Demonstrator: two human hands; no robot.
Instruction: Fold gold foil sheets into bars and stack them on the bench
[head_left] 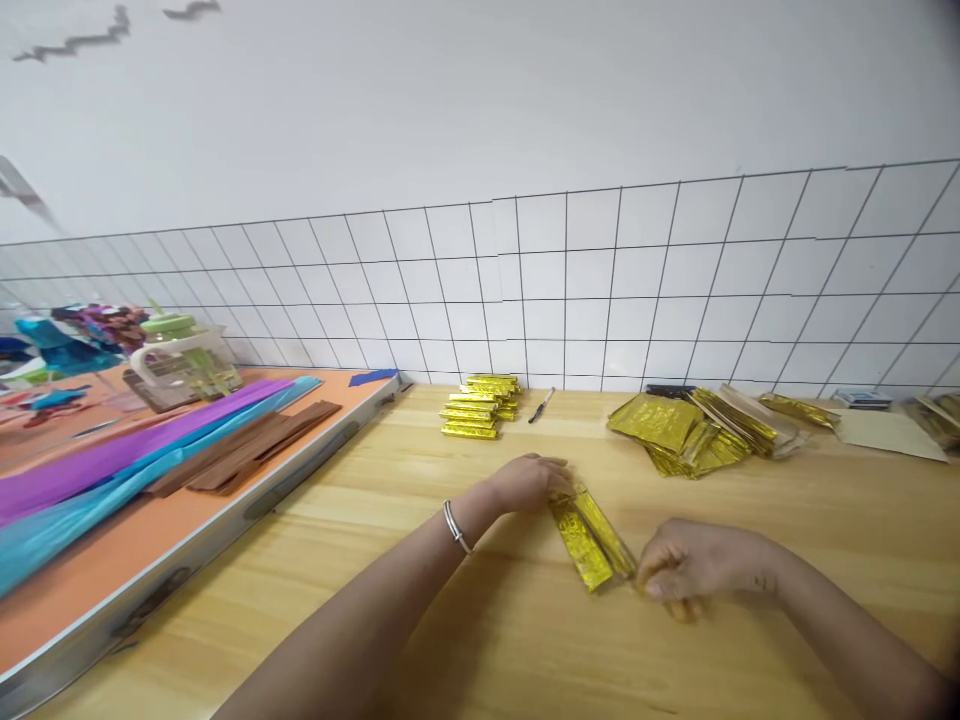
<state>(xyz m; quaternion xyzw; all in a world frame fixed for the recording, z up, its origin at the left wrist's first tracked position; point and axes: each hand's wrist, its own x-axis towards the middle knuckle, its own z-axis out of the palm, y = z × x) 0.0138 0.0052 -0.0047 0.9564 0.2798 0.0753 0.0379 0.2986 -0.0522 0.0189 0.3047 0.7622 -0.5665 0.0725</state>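
Observation:
A sheet of gold foil paper (585, 540) lies partly folded on the wooden table, one long flap doubled over along its right side. My left hand (531, 482), with a silver bangle at the wrist, closes over its far end, and its fingertips are partly hidden. At the near right corner my right hand (686, 568) is closed, fingers curled and thumb pressed in; it is slightly blurred. Beyond my left hand is a stack of folded gold strips (480, 408). A pile of flat gold foil sheets (660, 425) lies farther back on the right.
A pen (541, 405) lies near the tiled wall. At left, a raised orange board (225, 530) bears brown paper strips (255, 450), purple paper (150, 435), blue paper (112, 510) and a pitcher (187, 355). A pale card (889, 432) rests at far right.

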